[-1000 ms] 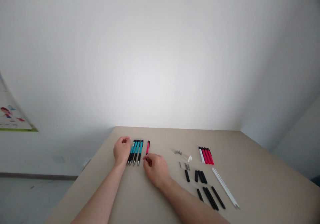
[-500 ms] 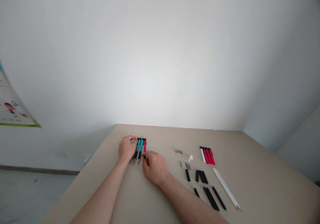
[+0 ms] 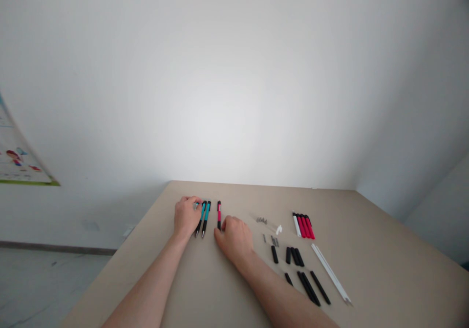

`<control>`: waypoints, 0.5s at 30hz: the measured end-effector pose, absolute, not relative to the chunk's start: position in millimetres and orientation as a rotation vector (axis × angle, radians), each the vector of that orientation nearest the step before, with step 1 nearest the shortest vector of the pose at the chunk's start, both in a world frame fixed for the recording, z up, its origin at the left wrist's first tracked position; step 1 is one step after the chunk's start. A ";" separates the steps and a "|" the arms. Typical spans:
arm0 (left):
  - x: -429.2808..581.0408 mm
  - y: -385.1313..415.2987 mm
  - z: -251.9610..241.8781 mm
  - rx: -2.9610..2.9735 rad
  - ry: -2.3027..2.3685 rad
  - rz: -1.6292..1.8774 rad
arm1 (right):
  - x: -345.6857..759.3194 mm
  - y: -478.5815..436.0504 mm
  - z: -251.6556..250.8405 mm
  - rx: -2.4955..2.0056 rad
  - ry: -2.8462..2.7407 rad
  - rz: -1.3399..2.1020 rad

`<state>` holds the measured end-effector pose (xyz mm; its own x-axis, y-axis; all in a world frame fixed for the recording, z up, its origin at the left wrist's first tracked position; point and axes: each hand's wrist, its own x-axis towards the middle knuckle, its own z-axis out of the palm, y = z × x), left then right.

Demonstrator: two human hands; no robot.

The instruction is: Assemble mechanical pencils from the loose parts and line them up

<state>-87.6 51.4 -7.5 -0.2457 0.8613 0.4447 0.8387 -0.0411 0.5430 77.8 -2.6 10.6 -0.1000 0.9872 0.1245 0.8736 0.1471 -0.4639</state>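
Observation:
My left hand (image 3: 186, 215) rests on the table with its fingers curled onto a teal pen, mostly hidden, at the left of a small row. Beside its fingertips lie teal pens (image 3: 206, 214) with black grips and silver tips pointing toward me. A red pen (image 3: 219, 213) with a black grip lies apart, to the right of the teal ones. The fingers of my right hand (image 3: 235, 237) are closed around its lower end, hiding the tip.
Right of my hands lie small springs (image 3: 261, 220), a white piece (image 3: 279, 229), grey metal tips (image 3: 274, 241), short black grips (image 3: 295, 256), longer black tubes (image 3: 308, 288) and white refills (image 3: 331, 273). Farther back are red barrels (image 3: 305, 226) and a white barrel (image 3: 296, 224). A wall (image 3: 234, 98) borders the table.
My right hand has moved right with the red pen, opening a gap between it and the teal pens. My left hand has stayed nearly in place.

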 end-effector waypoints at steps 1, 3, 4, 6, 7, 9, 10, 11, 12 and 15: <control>-87.0 50.7 -6.5 1.931 2.148 1.181 | 78.6 -2.4 10.6 -1.794 -2.029 0.382; -85.8 49.4 -4.7 1.966 2.135 1.177 | 80.5 -2.1 10.4 -1.807 -2.032 0.388; -85.1 48.9 -4.1 1.979 2.130 1.171 | 81.5 -2.0 10.2 -1.809 -2.034 0.394; -83.9 48.1 -3.4 2.000 2.124 1.155 | 83.2 -1.9 9.7 -1.812 -2.036 0.405; -83.3 47.8 -3.2 2.007 2.124 1.146 | 83.8 -1.7 9.6 -1.815 -2.037 0.409; -82.4 47.2 -3.1 2.016 2.121 1.128 | 84.2 -1.4 9.6 -1.828 -2.038 0.411; -82.1 47.0 -3.0 2.021 2.117 1.121 | 83.9 -1.1 9.8 -1.838 -2.040 0.410; -81.9 46.9 -2.9 2.026 2.113 1.114 | 83.3 -0.8 10.3 -1.849 -2.042 0.408; -81.7 46.7 -2.6 2.031 2.108 1.109 | 82.4 -0.4 10.9 -1.860 -2.048 0.405; -81.0 46.0 -1.3 2.056 2.088 1.091 | 79.1 0.0 14.0 -1.893 -2.078 0.392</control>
